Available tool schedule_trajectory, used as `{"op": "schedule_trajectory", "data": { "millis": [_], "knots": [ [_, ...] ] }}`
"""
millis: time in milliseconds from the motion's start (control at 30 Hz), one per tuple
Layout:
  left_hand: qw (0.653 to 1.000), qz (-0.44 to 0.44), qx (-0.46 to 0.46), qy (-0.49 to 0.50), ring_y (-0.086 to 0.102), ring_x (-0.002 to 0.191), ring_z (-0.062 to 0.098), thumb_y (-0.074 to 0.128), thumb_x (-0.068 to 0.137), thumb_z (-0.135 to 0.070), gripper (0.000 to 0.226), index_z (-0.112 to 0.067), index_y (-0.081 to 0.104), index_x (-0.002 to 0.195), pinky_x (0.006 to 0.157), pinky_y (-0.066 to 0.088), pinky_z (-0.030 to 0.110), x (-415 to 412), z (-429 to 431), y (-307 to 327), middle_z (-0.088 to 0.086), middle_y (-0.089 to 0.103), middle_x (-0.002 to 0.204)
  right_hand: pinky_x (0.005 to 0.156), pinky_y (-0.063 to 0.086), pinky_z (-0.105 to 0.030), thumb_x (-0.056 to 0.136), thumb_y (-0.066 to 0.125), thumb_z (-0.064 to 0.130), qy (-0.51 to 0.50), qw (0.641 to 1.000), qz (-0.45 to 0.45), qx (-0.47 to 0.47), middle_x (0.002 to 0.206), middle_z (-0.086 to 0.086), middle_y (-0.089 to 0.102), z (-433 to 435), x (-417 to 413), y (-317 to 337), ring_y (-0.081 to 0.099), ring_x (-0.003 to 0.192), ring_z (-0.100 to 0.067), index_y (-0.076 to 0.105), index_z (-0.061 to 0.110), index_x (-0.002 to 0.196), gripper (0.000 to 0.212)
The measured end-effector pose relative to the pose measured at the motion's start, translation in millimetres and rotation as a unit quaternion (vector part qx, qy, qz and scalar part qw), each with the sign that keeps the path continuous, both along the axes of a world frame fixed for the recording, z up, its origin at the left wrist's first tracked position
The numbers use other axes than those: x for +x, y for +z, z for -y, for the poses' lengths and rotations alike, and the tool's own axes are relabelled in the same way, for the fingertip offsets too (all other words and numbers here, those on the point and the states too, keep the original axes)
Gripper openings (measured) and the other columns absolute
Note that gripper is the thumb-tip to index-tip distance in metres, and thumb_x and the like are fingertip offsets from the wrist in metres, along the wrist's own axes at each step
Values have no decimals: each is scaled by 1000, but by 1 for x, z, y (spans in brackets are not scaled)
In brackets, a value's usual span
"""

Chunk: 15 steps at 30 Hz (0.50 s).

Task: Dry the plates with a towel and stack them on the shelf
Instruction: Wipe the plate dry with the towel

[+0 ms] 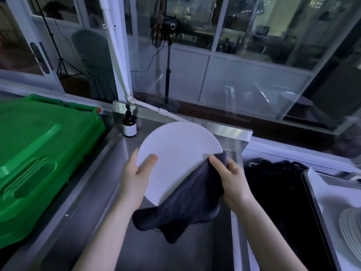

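Plate (175, 151), white and round, is held in the air above the steel tabletop (82, 202), its face tipped toward the camera. The left grip (134, 177) grasps its lower left rim, thumb laid on the face, fingers behind and out of sight. The right grip (234, 178) clasps the dark towel (181, 208) and pinches it over the plate's right rim, thumb on top of the cloth. The rest of the towel runs along the lower right edge and hangs free below the plate.

So the plate lies between the two grips. Its bare face is up and to the left of the cloth, and its covered edge is down and to the right. Drying looks to be the step in hand, with most of the face not yet under the towel. By my judgement the wipe must travel from the right rim up and leftward, toward the left thumb, while the left grip steadies or turns the plate.

A stack (350, 231) of pale plates shows at the far right edge, well apart from the held plate. Whether it rests on the shelf I cannot tell. The right grip is the nearer to it, so a dried plate would likely go rightward.

A hold on one rim is thin for a wet plate, and a hard push from the towel could slip it. A brown bottle (129, 125) stands on the tabletop near the plate's upper left rim.
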State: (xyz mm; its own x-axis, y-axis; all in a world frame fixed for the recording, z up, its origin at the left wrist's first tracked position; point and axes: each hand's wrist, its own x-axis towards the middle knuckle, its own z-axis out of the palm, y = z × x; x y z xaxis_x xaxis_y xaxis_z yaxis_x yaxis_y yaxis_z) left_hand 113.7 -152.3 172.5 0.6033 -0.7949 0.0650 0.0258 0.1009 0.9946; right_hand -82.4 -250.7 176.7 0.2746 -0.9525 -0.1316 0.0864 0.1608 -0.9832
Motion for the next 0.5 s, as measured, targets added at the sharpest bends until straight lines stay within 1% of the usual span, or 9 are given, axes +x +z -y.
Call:
{"op": "schedule_trajectory", "data": {
  "millis": [100,167,200,233,267,300,367,433,500],
  "knots": [
    [995,65,14,-72,69,102,4,64,87,-38,26,-44,66,112,89,52,32,21,7,18,-16,74,108,73,52,-28,88,71,25,49,994,-45,-87,77,3,71,18,0,25,64,79,-9,72,20,74,15],
    [974,170,67,-132,66,99,10,68,91,-37,27,-32,63,117,86,49,30,30,19,30,-14,72,105,68,49,-18,87,72,24,109,974,-112,-161,70,11,67,30,2,42,60,71,-2,69,22,69,19],
    [952,238,90,-171,63,95,11,69,93,-34,25,-29,62,116,83,46,27,30,24,35,-14,69,101,66,46,-15,86,73,24,146,953,-171,-202,66,13,64,34,4,49,56,67,2,67,22,66,21],
    [927,298,102,-203,60,92,11,69,93,-33,22,-33,61,114,78,44,24,28,30,39,-13,67,98,64,44,-15,86,74,24,184,927,-226,-237,65,14,60,36,8,53,52,64,4,65,22,66,22],
    [908,333,110,-228,59,91,9,70,93,-32,22,-39,60,110,76,43,22,25,34,41,-13,67,97,64,42,-17,85,74,24,213,905,-263,-258,66,12,59,36,12,53,49,64,4,65,21,68,20],
    [901,344,114,-238,60,93,6,72,91,-32,24,-44,59,107,76,43,23,22,36,42,-16,67,99,66,42,-20,85,74,23,228,896,-273,-265,68,10,59,35,14,51,47,66,4,66,17,71,17],
    [916,324,104,-212,60,98,2,76,85,-35,27,-47,59,102,84,46,26,23,34,39,-18,68,105,66,41,-22,85,74,24,206,896,-268,-288,68,9,57,32,14,45,46,67,4,67,10,74,19],
    [962,233,65,-126,62,97,-1,75,80,-41,26,-45,63,103,82,48,20,24,25,27,-19,70,104,61,38,-24,85,74,25,137,908,-256,-304,63,7,50,29,7,36,42,64,1,61,8,68,28],
    [995,94,34,-21,65,88,-5,68,80,-47,23,-39,67,102,69,47,11,15,13,8,-22,72,98,61,41,-23,85,74,26,43,959,-165,-226,64,6,52,24,0,23,46,66,-3,58,8,66,31]
  ]
}}
